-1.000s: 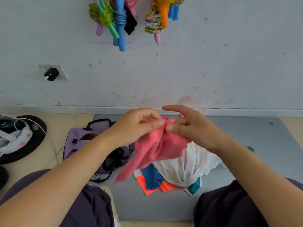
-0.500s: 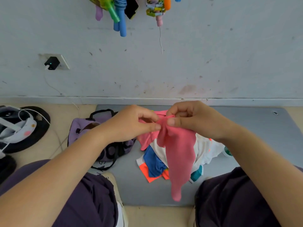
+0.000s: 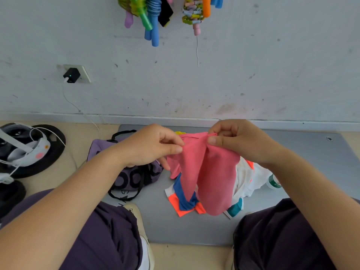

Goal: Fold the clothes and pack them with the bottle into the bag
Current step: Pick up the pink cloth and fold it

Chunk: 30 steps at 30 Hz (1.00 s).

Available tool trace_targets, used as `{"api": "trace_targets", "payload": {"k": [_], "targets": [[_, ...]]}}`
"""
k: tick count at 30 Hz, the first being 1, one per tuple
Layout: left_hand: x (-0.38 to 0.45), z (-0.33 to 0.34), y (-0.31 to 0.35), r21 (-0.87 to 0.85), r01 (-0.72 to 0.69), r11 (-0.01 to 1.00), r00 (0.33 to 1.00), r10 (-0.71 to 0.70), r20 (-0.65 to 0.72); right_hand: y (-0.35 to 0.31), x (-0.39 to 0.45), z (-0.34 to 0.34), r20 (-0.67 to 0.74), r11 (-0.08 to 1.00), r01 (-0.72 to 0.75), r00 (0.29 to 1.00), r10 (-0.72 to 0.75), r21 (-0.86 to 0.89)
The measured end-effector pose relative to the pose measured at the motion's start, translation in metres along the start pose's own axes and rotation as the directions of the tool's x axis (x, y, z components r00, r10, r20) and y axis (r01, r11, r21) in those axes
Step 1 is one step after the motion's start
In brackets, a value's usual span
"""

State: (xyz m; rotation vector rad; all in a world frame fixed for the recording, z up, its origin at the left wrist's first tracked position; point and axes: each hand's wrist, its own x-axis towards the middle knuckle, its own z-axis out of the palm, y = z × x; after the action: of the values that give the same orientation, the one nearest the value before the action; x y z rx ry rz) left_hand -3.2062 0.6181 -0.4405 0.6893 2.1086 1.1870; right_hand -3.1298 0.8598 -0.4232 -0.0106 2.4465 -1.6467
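Both hands hold a pink garment (image 3: 210,172) up above the grey mat (image 3: 303,156). My left hand (image 3: 152,147) pinches its top edge on the left. A short way to the right, my right hand (image 3: 239,141) pinches the same edge, so the cloth hangs down between them. Beneath it lies a pile of clothes (image 3: 243,180) in white, blue and orange. A purple bag (image 3: 134,176) with black straps sits to the left of the pile. A bottle (image 3: 272,182) with a green-and-white label shows at the pile's right edge, partly hidden by my right forearm.
The wall stands close behind the mat, with a black charger (image 3: 71,75) in a socket and its cable running down. Coloured ropes and foam tubes (image 3: 153,18) hang on the wall above. A headset on a black round base (image 3: 29,151) lies at the left. My knees frame the mat's near edge.
My hands have drawn apart along the pink garment's top edge, spreading it wider. It now hangs as a broader sheet in front of the pile.
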Motion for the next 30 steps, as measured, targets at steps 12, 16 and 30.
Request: {"api": "trace_targets", "payload": {"k": [12,16,30], "targets": [[0.0,0.028,0.016,-0.181,-0.091,0.979,0.993,0.077,-0.084,0.0,0.005,0.013,0.066,0.953,0.031,0.996,-0.053,0.301],[0.001,0.031,0.017,-0.048,-0.14,0.989,0.982,0.132,-0.131,-0.002,0.002,0.015,0.107,0.956,0.033,0.992,-0.067,0.292],[-0.001,0.009,0.02,-0.359,-0.162,0.919,0.95,0.046,-0.31,-0.001,-0.004,0.008,0.07,0.959,-0.004,0.997,-0.017,0.282]]}}
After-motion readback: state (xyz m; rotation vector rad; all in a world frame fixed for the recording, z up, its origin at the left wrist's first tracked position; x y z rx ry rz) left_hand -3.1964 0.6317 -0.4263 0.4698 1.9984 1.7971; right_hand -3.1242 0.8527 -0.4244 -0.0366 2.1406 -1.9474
